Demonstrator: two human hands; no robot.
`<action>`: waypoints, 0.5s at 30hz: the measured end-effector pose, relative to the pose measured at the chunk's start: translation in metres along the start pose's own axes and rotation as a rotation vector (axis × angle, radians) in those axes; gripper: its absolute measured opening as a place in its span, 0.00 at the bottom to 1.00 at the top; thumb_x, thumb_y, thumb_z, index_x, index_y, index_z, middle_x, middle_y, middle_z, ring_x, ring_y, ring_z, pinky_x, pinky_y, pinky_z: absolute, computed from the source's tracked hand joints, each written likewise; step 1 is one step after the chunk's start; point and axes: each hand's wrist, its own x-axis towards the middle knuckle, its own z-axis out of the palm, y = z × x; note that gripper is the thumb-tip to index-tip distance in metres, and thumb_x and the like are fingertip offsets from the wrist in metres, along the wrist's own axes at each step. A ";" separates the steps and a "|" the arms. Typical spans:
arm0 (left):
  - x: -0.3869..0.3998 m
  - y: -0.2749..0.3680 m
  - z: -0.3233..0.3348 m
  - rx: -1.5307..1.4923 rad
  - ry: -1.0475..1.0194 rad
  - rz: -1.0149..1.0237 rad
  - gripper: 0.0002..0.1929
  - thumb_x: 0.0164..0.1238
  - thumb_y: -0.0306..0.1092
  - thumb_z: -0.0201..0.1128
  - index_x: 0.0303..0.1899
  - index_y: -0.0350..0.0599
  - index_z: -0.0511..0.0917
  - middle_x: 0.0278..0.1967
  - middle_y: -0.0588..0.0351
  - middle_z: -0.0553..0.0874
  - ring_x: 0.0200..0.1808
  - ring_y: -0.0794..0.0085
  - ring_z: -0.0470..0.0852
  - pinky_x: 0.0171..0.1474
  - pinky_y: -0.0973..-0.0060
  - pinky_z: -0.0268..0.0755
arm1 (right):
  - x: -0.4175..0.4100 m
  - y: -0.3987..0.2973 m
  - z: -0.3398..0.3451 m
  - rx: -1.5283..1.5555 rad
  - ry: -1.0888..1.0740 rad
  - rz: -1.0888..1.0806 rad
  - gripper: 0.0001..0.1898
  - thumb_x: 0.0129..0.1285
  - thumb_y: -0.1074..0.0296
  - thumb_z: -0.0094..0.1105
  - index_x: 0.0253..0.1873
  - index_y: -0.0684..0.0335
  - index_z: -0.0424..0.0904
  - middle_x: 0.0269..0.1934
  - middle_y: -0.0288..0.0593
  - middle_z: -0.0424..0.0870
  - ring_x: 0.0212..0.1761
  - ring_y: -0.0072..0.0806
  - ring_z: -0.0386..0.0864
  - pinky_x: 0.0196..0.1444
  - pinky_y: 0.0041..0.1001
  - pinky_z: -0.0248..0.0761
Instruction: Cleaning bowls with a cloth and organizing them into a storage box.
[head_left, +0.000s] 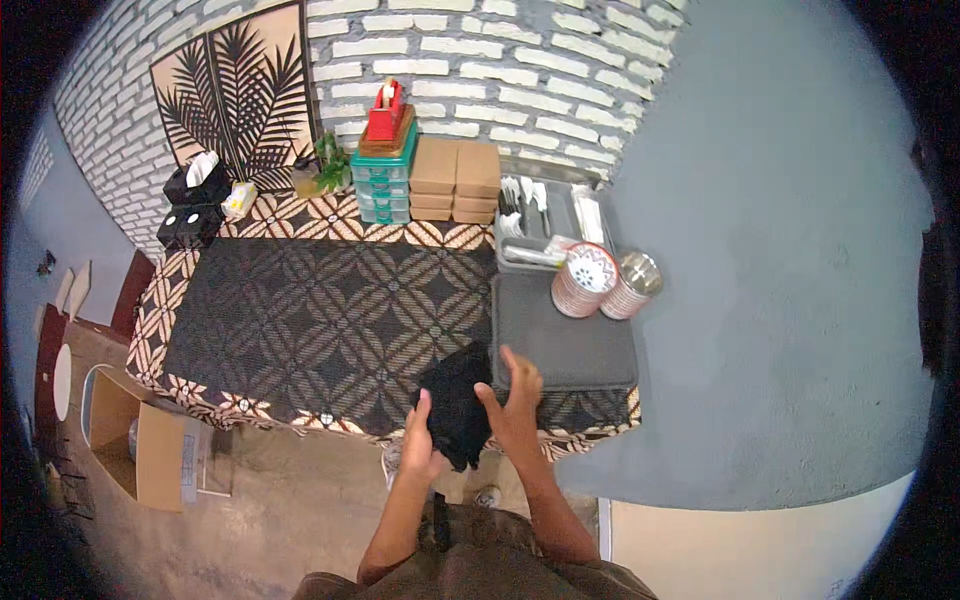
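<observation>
A crumpled black cloth (459, 409) lies over the front edge of a table with a batik-patterned tablecloth (330, 319). At the cloth's left side, my left hand (421, 444) grips its edge, thumb uppermost. My right hand (517, 397) is on the other side with thumb and fingers spread. Its thumb tip comes close to the black fabric; whether it touches cannot be made out. Just beyond my right fingers is a stack of dark grey trays (562, 341).
Stacked patterned bowls (589, 274) and a second stack (637, 281) stand on the trays' far right, near a cutlery tray (551, 206). Brown cardboard boxes (454, 176), a small teal drawer unit (384, 176) and a red tape dispenser (386, 112) line the brick wall. An open carton (135, 435) stands left.
</observation>
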 end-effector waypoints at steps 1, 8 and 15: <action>0.005 0.012 -0.003 0.078 -0.030 0.033 0.23 0.79 0.48 0.45 0.60 0.38 0.71 0.57 0.47 0.79 0.57 0.59 0.79 0.62 0.64 0.71 | 0.005 -0.009 0.020 0.324 -0.062 -0.058 0.37 0.66 0.41 0.58 0.69 0.65 0.62 0.63 0.57 0.69 0.63 0.44 0.68 0.65 0.41 0.61; 0.068 0.100 -0.069 0.583 -0.145 0.474 0.24 0.78 0.34 0.46 0.71 0.41 0.62 0.59 0.55 0.75 0.44 0.76 0.71 0.54 0.80 0.64 | 0.055 -0.100 0.109 0.563 -0.306 0.477 0.27 0.68 0.55 0.60 0.63 0.71 0.70 0.53 0.52 0.80 0.53 0.38 0.77 0.60 0.34 0.66; 0.107 0.255 -0.152 0.862 0.232 0.488 0.18 0.75 0.42 0.54 0.46 0.30 0.76 0.37 0.50 0.82 0.40 0.66 0.78 0.48 0.68 0.70 | 0.097 -0.062 0.120 0.690 -0.374 0.498 0.25 0.66 0.55 0.64 0.57 0.73 0.74 0.47 0.43 0.82 0.47 0.29 0.76 0.56 0.28 0.68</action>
